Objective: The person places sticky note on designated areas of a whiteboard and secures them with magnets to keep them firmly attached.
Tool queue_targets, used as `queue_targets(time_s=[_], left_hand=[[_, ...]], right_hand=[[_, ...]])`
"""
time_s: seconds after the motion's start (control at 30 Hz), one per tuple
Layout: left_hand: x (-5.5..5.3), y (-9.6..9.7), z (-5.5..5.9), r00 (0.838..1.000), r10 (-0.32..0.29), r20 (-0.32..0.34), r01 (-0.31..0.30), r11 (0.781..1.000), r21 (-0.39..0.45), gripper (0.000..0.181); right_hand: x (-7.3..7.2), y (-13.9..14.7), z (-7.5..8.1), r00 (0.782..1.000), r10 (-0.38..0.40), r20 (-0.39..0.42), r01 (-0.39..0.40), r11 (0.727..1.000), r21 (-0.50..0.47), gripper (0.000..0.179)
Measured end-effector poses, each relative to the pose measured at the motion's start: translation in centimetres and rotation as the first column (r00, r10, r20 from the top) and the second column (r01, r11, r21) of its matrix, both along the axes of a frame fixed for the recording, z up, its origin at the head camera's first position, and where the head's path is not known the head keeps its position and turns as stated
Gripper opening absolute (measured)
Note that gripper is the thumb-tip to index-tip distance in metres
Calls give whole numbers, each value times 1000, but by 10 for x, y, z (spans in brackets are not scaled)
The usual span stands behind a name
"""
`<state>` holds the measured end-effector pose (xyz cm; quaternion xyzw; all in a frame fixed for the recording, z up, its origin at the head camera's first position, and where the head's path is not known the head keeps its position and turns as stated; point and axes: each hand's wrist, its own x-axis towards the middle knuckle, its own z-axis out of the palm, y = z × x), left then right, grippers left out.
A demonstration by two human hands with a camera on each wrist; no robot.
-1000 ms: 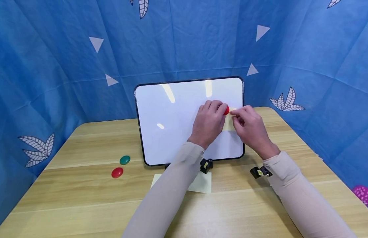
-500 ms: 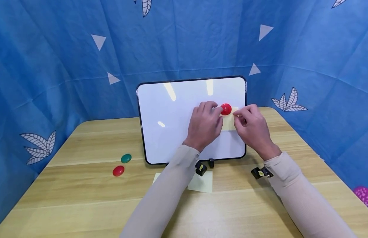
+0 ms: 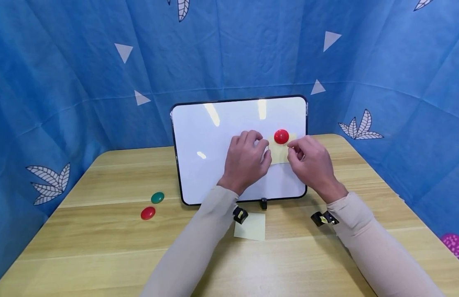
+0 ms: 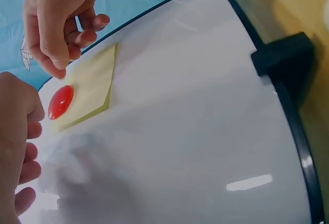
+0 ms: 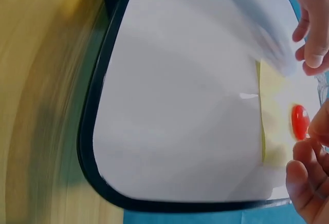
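The round red magnet (image 3: 281, 136), on the yellow note (image 3: 279, 155), lies at two o'clock from the left hand (image 3: 246, 160), ten from the nearer right hand (image 3: 313, 161); hands apart, fingers loosely bent, seemingly empty

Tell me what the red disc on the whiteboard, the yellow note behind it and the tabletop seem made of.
Red disc: probably glossy plastic, given its bright highlights; glass isn't ruled out.
Yellow note: likely matte paper, a thin sheet.
Tabletop: wood or wood-look laminate, smooth, showing grain and soft sheen.
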<state>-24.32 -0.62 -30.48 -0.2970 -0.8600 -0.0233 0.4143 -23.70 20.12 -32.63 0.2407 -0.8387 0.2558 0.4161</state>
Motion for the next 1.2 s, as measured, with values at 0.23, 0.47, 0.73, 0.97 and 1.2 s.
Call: queue_targets(time_s=[0.23, 0.47, 0.73, 0.97, 1.2], left_hand=[[9, -15, -6, 998, -18, 55, 19, 1000, -13, 27], [21, -31, -17, 995, -55, 89, 57, 998, -20, 23], [28, -50, -21, 988, -129, 80, 130, 992, -8, 20], [33, -64, -25, 984, -124, 125, 125, 992, 0, 21], [38, -76, -33, 981, -143, 128, 135, 989, 64, 18]], right_hand=[[7, -12, -1, 994, 80, 79, -84, 995, 45, 12], [20, -27, 0, 956, 188, 226, -206, 976, 63, 9], [25, -39, -4, 917, 223, 331, -274, 955, 116, 8], [27, -52, -9, 880, 195, 433, -312, 925, 216, 5], [31, -59, -15, 840, 216, 498, -377, 893, 248, 5]])
